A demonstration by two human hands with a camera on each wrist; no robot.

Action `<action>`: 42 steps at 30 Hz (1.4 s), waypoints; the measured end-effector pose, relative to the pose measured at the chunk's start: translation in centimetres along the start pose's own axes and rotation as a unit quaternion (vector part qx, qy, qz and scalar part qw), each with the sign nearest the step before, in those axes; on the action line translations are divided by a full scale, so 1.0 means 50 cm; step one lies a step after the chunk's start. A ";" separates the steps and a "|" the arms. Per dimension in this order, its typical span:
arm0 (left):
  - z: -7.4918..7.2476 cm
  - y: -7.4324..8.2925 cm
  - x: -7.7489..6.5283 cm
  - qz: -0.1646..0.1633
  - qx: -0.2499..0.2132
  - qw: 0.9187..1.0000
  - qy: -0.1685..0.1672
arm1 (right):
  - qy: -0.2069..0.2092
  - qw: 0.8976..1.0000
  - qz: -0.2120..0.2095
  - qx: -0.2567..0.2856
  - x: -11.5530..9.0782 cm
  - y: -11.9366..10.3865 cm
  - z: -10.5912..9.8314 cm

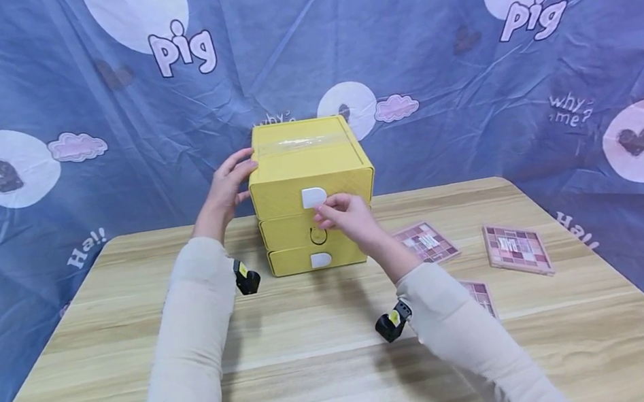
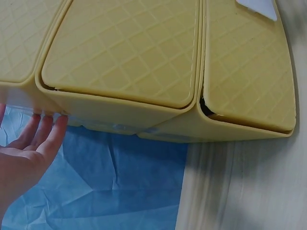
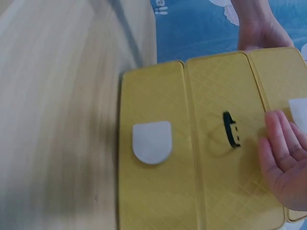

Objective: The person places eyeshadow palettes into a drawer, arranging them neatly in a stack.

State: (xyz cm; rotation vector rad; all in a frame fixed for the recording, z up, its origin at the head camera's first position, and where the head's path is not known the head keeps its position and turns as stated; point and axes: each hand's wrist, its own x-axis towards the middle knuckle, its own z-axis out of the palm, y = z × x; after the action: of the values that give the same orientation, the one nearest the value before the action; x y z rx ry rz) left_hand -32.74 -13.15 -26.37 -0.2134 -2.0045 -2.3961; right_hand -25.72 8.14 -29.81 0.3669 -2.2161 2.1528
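Note:
A yellow three-drawer storage box (image 1: 314, 195) stands upright at the back of the table, clear tape across its top. My left hand (image 1: 228, 190) rests against its upper left side, fingertips at the top edge; in the left wrist view, the straight fingers of that hand (image 2: 36, 141) touch the side wall. The top drawer has a white pull tab (image 1: 313, 197), and my right hand (image 1: 352, 217) has its fingertips right at the tab's lower edge. In the right wrist view, the fingers (image 3: 278, 132) extend beside the tab. The middle drawer carries a dark curved handle (image 3: 231, 129).
A white tab (image 3: 152, 143) marks the bottom drawer. Pink checkered palettes lie to the right: one palette (image 1: 429, 242) beside the box, another palette (image 1: 517, 249) farther right, and a third palette (image 1: 480, 295) partly behind the right sleeve. A blue printed cloth (image 1: 275, 43) hangs behind the wooden table (image 1: 310, 381).

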 end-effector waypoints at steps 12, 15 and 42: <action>-0.002 -0.006 0.001 -0.001 -0.002 1.000 0.010 | 0.115 0.983 -0.113 0.084 0.139 0.242 0.003; -0.001 -0.007 0.001 -0.004 -0.002 1.000 0.011 | 0.132 0.980 -0.122 0.088 0.144 0.252 0.006; 0.000 -0.009 0.003 -0.007 -0.003 1.000 0.001 | 0.137 0.971 -0.164 0.106 0.033 0.193 0.026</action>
State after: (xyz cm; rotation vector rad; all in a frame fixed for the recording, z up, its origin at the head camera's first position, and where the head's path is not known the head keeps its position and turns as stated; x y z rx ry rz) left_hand -32.92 -13.04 -26.77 -0.1976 -2.0044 -2.4090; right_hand -28.95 6.78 -39.03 0.3843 -1.6576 2.1123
